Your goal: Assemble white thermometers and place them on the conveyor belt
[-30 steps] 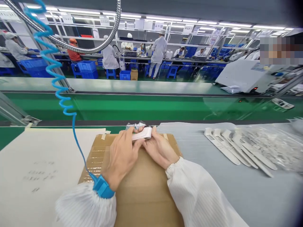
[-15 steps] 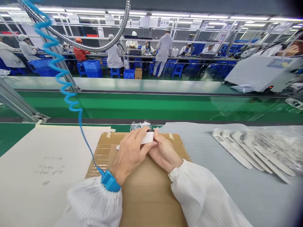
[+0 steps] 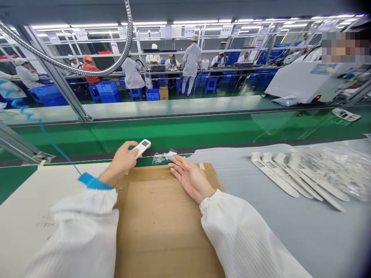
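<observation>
Cord (image 3: 59,148) slants to blue strap (image 3: 94,182) on left wrist; reach likely needs slack. Left hand (image 3: 123,159) pinches white handheld device (image 3: 142,147), screen end out over dark rail (image 3: 203,149) and green strip (image 3: 185,129). Looks like one-handed transfer; next move calls for firm hold past rail edge. Room lies forward, over green strip. Clear plastic (image 3: 164,156) next, then right hand (image 3: 193,178), fingers extended, nothing seen gripped, by cardboard (image 3: 165,220) far edge. White parts (image 3: 274,177) crowd right.
</observation>
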### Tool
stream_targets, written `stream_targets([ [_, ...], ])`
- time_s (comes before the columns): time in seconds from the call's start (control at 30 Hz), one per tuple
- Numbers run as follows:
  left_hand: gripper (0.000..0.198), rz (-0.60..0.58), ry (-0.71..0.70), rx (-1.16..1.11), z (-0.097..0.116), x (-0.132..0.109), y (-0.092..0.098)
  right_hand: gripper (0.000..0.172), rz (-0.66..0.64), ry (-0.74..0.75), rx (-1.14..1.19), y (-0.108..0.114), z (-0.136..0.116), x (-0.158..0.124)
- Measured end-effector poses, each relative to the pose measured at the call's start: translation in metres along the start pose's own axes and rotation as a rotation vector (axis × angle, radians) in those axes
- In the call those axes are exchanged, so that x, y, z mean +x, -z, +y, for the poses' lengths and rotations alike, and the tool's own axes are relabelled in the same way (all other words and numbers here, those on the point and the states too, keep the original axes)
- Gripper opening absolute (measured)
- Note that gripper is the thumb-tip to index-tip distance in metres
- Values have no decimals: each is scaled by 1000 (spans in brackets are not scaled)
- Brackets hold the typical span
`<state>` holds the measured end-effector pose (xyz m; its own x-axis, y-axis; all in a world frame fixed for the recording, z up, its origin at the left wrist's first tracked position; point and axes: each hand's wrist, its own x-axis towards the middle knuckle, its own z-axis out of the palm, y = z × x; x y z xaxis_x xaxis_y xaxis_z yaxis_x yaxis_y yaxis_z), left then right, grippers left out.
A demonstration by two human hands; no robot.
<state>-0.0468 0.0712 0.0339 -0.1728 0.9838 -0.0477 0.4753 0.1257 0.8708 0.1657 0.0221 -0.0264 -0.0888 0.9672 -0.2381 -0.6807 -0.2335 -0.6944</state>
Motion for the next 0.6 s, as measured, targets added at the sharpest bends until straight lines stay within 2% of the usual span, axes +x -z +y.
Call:
stream_targets([
  [0.13,35,120,-50,87,2,47,12,16,6,1,12,2,-1,1],
  [0.2,30,188,-81,115,-1,58,12,15,23,0,16,1,-1,1],
  [0.27,26,242,-110,121,-4,57,10,14,28,3,12,0,0,1],
  [0.33,24,256,-119,95,-5,46,5,18,7,9,2,2,0,2],
  [0.43,23,202,-69,0,-7,16,-5,30,-31,13,-2,6,2,3],
  [0.53,17,147,-2,-96,-11,-17,-22,40,-49,21,6,5,1,1],
  [0.6,12,119,-11,-102,-14,-36,-35,44,-45,22,7,2,-1,-2],
])
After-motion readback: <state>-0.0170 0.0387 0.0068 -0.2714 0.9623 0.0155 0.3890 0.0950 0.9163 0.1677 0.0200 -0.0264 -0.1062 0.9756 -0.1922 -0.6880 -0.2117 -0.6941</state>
